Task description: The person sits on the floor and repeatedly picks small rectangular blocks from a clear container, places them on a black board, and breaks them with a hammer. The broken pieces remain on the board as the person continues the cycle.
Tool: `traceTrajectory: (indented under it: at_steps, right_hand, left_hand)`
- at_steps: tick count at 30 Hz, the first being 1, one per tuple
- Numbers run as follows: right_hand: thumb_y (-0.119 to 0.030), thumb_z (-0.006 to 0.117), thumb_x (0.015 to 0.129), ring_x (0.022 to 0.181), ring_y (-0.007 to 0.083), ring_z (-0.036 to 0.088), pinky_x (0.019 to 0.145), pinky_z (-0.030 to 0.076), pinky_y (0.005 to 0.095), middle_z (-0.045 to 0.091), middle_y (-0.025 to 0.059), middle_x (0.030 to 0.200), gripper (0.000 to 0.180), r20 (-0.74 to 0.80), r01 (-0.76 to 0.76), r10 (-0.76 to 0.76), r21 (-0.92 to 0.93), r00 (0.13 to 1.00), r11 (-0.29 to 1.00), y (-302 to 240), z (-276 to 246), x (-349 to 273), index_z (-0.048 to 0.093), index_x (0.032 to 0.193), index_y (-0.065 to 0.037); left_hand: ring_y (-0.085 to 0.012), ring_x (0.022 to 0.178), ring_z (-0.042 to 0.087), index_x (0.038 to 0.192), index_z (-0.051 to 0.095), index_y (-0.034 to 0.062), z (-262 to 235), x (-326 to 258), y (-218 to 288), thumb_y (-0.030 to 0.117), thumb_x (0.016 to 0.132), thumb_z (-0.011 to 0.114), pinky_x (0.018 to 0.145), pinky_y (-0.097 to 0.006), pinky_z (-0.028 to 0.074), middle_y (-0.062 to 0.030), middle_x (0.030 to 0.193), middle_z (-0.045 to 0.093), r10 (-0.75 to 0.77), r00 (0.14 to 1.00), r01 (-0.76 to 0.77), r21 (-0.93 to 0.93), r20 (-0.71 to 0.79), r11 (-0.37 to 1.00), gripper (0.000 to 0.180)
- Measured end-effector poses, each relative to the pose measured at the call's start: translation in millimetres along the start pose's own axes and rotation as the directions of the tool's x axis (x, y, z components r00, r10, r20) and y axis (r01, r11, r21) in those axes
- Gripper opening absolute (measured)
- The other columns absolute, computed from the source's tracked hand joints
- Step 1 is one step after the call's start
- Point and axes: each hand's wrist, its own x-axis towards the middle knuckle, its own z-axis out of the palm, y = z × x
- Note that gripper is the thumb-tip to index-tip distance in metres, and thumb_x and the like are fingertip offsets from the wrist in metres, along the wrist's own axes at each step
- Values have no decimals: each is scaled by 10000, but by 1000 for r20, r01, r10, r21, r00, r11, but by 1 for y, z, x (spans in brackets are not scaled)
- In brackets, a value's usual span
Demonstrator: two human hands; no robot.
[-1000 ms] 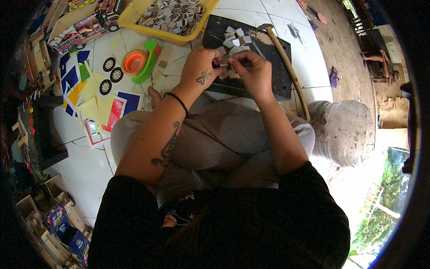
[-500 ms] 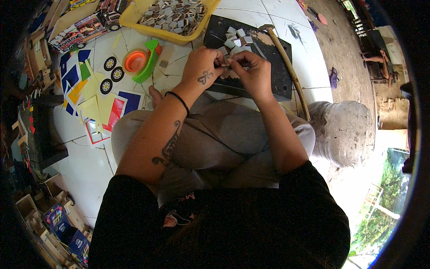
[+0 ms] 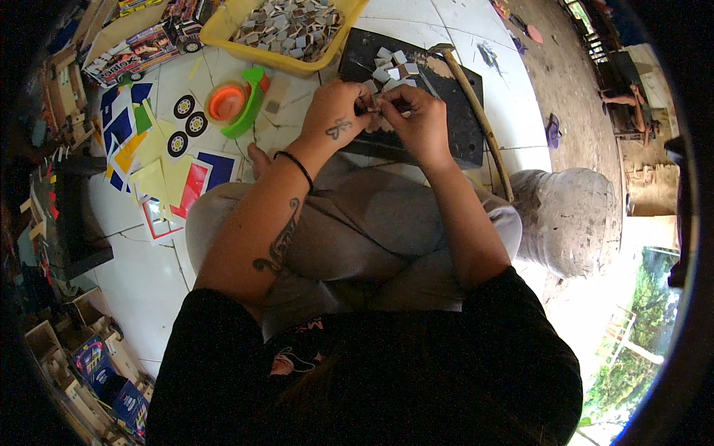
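Note:
My left hand (image 3: 332,117) and my right hand (image 3: 422,125) meet over the near part of a black board (image 3: 465,149). Both are closed, thumbs and fingers pinched together at one spot. Between the fingertips is a small piece, too small and too covered to name. Just beyond them, several small grey-faced square pieces (image 3: 394,70) lie heaped on the board. Brown scraps or dust (image 3: 439,67) cover part of its far side. A hammer-like tool with a long wooden handle (image 3: 476,104) rests along the board's right edge.
Beyond my left hand stands a yellow basin (image 3: 223,48) of similar squares. On the left are an orange round container (image 3: 225,102), a green curved piece (image 3: 256,100), several wheel shapes (image 3: 184,105), coloured sheets (image 3: 149,178) and a toy truck (image 3: 160,44). A worn stump-like block (image 3: 569,215) stands right.
Both hands stay together over the board, still pinching. The right fingers have shifted very slightly; nothing else has visibly moved apart from a slight shift of the view.

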Motion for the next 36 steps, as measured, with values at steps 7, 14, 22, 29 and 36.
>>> traceTrajectory:
  at_steps: [7, 14, 22, 29, 36]
  right_hand:
    - [-120, 708, 770, 759, 277, 654, 699, 515, 337, 661, 149, 858, 172, 5, -30, 30, -14, 1000, 999, -1, -12, 1, 652, 887, -7]
    - [-141, 706, 731, 1113, 379, 522, 889, 483, 446, 484, 198, 1230, 749, -10, -291, 518, -836, 855, 464, 81, -127, -36, 311, 1364, -69]
    - [-47, 587, 862, 757, 290, 634, 648, 487, 370, 597, 169, 901, 393, -27, -242, 247, -334, 969, 911, 75, -145, -65, 412, 1213, -19]
    - [-133, 511, 921, 818, 384, 637, 703, 496, 402, 632, 224, 948, 452, 152, -441, 475, -211, 867, 872, -52, -132, -125, 410, 1361, -122]
    - [-145, 515, 915, 898, 400, 613, 738, 495, 461, 601, 244, 1046, 459, 62, -260, 291, -303, 955, 917, -77, -114, -144, 406, 1361, -156]
  left_hand:
    - [-305, 724, 623, 809, 641, -9, 5, -4, -5, 111, 777, 677, 645, -367, 484, -145, 812, 639, 144, 983, -151, -52, -115, 987, 130]
    - [-268, 749, 635, 812, 631, -3, 12, -9, -4, 103, 819, 659, 671, -336, 482, -124, 803, 634, 186, 969, -201, -80, -166, 976, 110]
    - [-276, 700, 610, 816, 627, 3, 16, -13, -5, 96, 819, 655, 625, -342, 473, -118, 799, 621, 223, 949, -241, -58, -224, 969, 98]
    - [-296, 676, 592, 805, 616, -9, 18, -15, -3, 93, 832, 633, 613, -357, 466, -134, 783, 604, 217, 947, -241, -73, -238, 968, 107]
    - [-288, 683, 600, 812, 617, -10, 20, -15, -4, 99, 829, 628, 630, -350, 484, -128, 794, 611, 234, 940, -245, -13, -247, 970, 110]
